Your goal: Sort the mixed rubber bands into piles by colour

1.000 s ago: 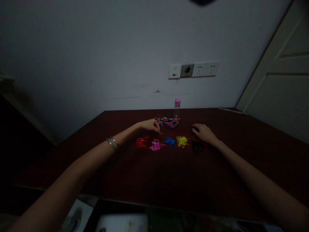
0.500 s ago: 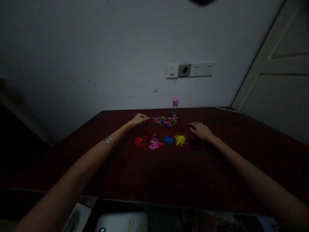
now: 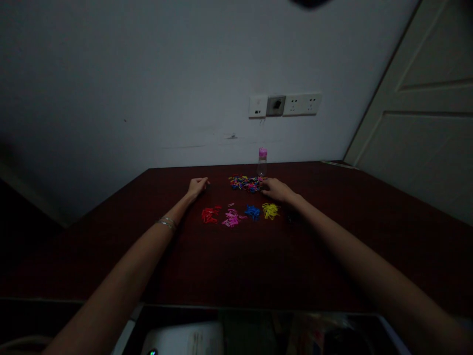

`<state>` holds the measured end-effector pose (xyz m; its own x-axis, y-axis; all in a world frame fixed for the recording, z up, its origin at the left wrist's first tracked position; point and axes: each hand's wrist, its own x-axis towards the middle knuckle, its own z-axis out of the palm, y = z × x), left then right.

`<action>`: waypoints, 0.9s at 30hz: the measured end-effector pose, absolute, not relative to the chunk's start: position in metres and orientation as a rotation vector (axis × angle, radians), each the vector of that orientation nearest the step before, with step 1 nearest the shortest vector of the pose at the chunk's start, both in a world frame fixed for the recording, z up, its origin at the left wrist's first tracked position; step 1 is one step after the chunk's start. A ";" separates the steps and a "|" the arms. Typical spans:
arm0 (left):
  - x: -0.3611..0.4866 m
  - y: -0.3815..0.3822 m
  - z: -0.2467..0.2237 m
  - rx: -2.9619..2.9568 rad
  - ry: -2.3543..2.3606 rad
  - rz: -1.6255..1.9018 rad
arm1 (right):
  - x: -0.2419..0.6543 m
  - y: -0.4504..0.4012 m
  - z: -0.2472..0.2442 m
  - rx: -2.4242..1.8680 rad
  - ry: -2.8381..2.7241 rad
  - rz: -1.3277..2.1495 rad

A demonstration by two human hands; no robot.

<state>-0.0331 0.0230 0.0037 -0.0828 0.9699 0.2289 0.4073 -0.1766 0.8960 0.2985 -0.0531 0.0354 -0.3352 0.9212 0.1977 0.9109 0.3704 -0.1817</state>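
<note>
A mixed heap of small coloured pieces [image 3: 246,184], looking like paper clips, lies near the back of the dark red table. My right hand [image 3: 278,190] is at the heap's right edge, palm down, fingers somewhat apart and touching or just over the pieces. My left hand [image 3: 198,186] rests on the table left of the heap, its fingers curled closed; anything inside is hidden. In front lie sorted piles: red clips [image 3: 210,215], pink clips [image 3: 232,218], blue clips [image 3: 253,212] and yellow clips [image 3: 271,211]. Black clips [image 3: 291,217] show faintly beside my right forearm.
A clear bottle with a pink cap [image 3: 262,162] stands behind the heap, near the wall. Sockets and switches [image 3: 284,105] are on the wall above. A white door [image 3: 424,113] is at the right. Below the table's front edge is a white device [image 3: 185,340] among other items.
My right hand has moved left and forward, from beside the black pile to the mixed heap. My left hand has drawn back left, away from the heap. The view has shifted slightly.
</note>
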 end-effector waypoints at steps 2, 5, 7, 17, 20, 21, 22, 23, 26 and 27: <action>-0.033 0.023 0.003 1.625 1.506 1.258 | 0.292 -0.052 0.037 -1.605 -2.372 0.053; -0.032 0.022 0.002 1.626 1.514 1.290 | 0.286 -0.053 0.038 -1.636 -2.375 0.019; -0.032 0.021 0.003 1.633 1.518 1.298 | 0.283 -0.053 0.039 -1.647 -2.377 -0.009; -0.029 0.019 0.004 1.630 1.547 1.313 | 0.286 -0.059 0.043 -1.686 -2.283 -0.007; -0.029 0.021 0.003 1.640 1.536 1.314 | 0.289 -0.062 0.044 -1.695 -2.233 0.018; -0.029 0.021 0.003 1.645 1.537 1.316 | 0.288 -0.063 0.045 -1.687 -2.221 0.026; -0.029 0.021 0.003 1.651 1.539 1.315 | 0.287 -0.065 0.047 -1.669 -2.211 0.033; -0.029 0.021 0.003 1.654 1.543 1.316 | 0.285 -0.066 0.048 -1.641 -2.204 0.042; -0.028 0.020 0.004 1.659 1.553 1.317 | 0.270 -0.072 0.055 -1.492 -2.202 0.100; -0.028 0.019 0.005 1.658 1.556 1.317 | 0.263 -0.075 0.057 -1.426 -2.210 0.134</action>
<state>-0.0281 0.0194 0.0047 -0.1258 0.9454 0.3007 0.4528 -0.2150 0.8653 0.2634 -0.0746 0.0565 -0.3243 0.8761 0.3569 0.8265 0.4459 -0.3437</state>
